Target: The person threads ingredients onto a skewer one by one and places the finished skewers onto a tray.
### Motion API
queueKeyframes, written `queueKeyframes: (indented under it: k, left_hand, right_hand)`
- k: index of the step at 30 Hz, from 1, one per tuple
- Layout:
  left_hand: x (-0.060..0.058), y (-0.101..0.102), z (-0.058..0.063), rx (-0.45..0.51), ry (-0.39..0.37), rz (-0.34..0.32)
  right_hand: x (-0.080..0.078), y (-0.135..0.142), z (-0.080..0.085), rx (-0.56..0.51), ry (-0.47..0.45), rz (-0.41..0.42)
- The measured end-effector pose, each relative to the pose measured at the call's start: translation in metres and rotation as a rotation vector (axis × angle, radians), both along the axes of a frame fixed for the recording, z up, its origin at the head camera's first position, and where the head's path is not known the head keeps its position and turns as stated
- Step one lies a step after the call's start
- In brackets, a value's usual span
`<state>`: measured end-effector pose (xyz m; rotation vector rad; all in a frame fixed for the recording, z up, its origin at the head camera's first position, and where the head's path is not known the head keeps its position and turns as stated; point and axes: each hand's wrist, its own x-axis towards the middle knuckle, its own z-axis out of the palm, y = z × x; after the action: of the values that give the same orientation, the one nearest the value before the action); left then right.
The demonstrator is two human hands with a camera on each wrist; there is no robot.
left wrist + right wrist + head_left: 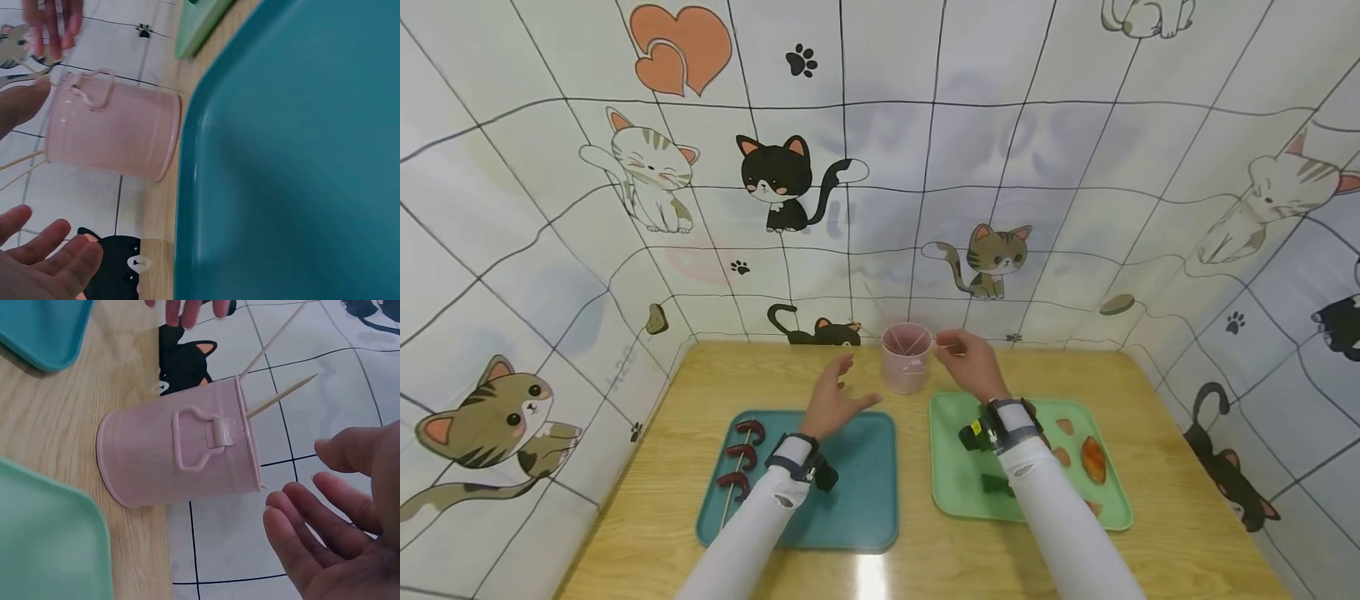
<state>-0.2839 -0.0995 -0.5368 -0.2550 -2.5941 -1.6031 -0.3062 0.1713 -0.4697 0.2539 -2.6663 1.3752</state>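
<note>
A pink bucket (pixel 906 371) with a small side handle stands upright at the back of the table, between my hands. Wooden skewers (pixel 281 396) lean inside it, their ends sticking out past the rim. My left hand (pixel 835 404) hovers left of the bucket over the blue tray's back edge, thumb and fingers spread wide, holding nothing. To the bucket's right, my right hand (pixel 970 362) has its fingertips close by the rim. Its fingers (pixel 290 540) are loosely bent and apart from the thumb, with nothing between them.
On the left, a blue tray (pixel 857 500) bears a skewer threaded with three curved dark red pieces (pixel 741 456). The green tray (pixel 955 492) on the right holds an orange piece (pixel 1093 460), several pale orange pieces and a green piece (pixel 996 484). Cat-print sheeting (pixel 887 208) encloses the table.
</note>
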Motion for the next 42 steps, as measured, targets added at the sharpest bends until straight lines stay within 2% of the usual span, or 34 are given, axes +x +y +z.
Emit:
queueKeyframes:
  k: [5,9,13,19,23,28,30,36,42]
  left_hand:
    - [-0.031,0.015,-0.006,-0.029,0.028,-0.034]
    - [-0.049,0.026,-0.011,-0.01,0.033,-0.064]
    - [-0.063,0.036,-0.017,-0.003,0.037,-0.084]
    - [-0.078,0.05,-0.024,0.001,0.091,-0.115]
    - [-0.083,0.057,-0.028,0.012,0.09,-0.124]
    - [-0.082,0.063,-0.031,0.068,0.071,-0.123]
    - [-0.082,0.063,-0.032,0.055,0.073,-0.111]
    - [-0.079,0.065,-0.032,0.013,0.069,-0.101]
    - [-0.075,0.062,-0.026,0.028,-0.007,-0.098]
  right_hand:
    - [-0.019,-0.009,0.004,0.014,0.02,0.051]
    - [-0.03,-0.018,0.006,0.025,0.013,0.07]
    - [-0.042,-0.03,0.006,0.066,-0.001,0.082]
    - [-0.062,-0.047,0.004,0.194,0.011,0.11]
    - [-0.074,-0.056,0.002,0.252,0.001,0.122]
    - [-0.082,-0.062,-0.004,0.311,-0.022,0.135]
    - [-0.083,-0.064,-0.005,0.316,-0.02,0.124]
    - [-0.083,-0.069,-0.01,0.283,-0.032,0.073]
    - [-0.081,-0.073,-0.015,0.218,-0.021,0.064]
